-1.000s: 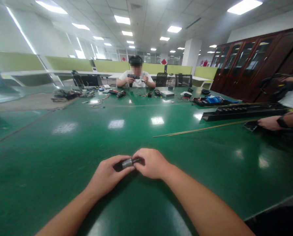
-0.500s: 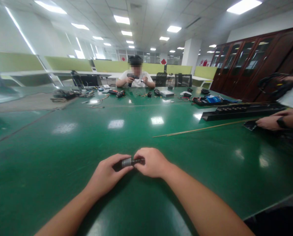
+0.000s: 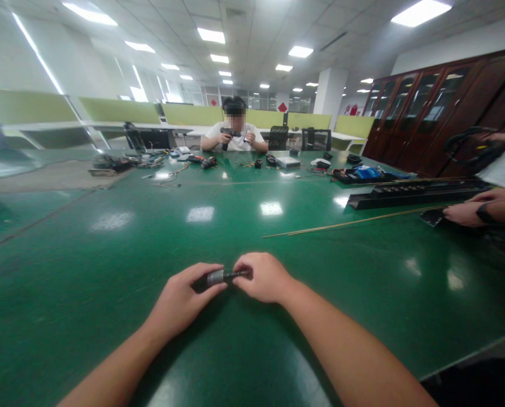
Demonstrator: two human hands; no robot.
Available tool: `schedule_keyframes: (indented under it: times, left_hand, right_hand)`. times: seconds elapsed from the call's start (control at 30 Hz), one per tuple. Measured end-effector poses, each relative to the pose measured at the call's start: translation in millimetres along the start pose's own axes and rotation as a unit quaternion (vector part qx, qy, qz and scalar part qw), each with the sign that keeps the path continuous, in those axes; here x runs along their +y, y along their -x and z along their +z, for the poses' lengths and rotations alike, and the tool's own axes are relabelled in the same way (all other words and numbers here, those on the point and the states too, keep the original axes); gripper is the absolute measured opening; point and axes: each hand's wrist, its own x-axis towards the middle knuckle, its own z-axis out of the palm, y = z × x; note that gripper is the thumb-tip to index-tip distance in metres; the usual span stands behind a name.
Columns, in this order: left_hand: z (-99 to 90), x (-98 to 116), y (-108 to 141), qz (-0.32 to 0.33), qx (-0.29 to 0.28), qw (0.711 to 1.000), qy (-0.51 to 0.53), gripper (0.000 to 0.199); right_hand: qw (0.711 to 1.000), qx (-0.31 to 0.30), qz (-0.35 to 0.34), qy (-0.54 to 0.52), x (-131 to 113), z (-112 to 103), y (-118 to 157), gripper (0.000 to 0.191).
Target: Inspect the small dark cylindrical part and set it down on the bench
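Near the middle of the green table [image 3: 159, 226], my left hand [image 3: 184, 297] grips a small silver and black cylinder [image 3: 216, 277] between thumb and fingers. A thin dark ridged shaft [image 3: 234, 275] runs from the cylinder's right end toward my right hand [image 3: 263, 277]. The fingers of my right hand are closed round the far end of that shaft, which they partly hide. Both hands are low over the table, a small distance apart, with the piece lying level between them.
Thin brass-coloured rods [image 3: 320, 228] lie beyond my right hand. Long black channels [image 3: 388, 198] and another person's hand [image 3: 464, 213] are at the right. Across the table sits a person [image 3: 252, 138] holding a tool, behind a red and black drill [image 3: 209, 163] and scattered parts.
My hands have moved slightly apart and a little away from me, and more of the dark shaft shows between them. The grip of both hands looks the same.
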Motion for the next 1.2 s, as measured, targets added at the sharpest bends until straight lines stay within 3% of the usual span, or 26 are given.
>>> schedule_keyframes:
  times: [1.03, 1.2]
  left_hand:
    - [-6.9, -5, -4, -0.019, 0.022, 0.999, -0.021, 0.047]
    - [-16.0, -5, -7, -0.101, 0.068, 0.992, -0.037, 0.051]
  right_hand:
    - [0.999, 0.010, 0.037, 0.010, 9, -6, -5, 0.016]
    - [0.998, 0.016, 0.063, -0.014, 16, -7, -7, 0.017]
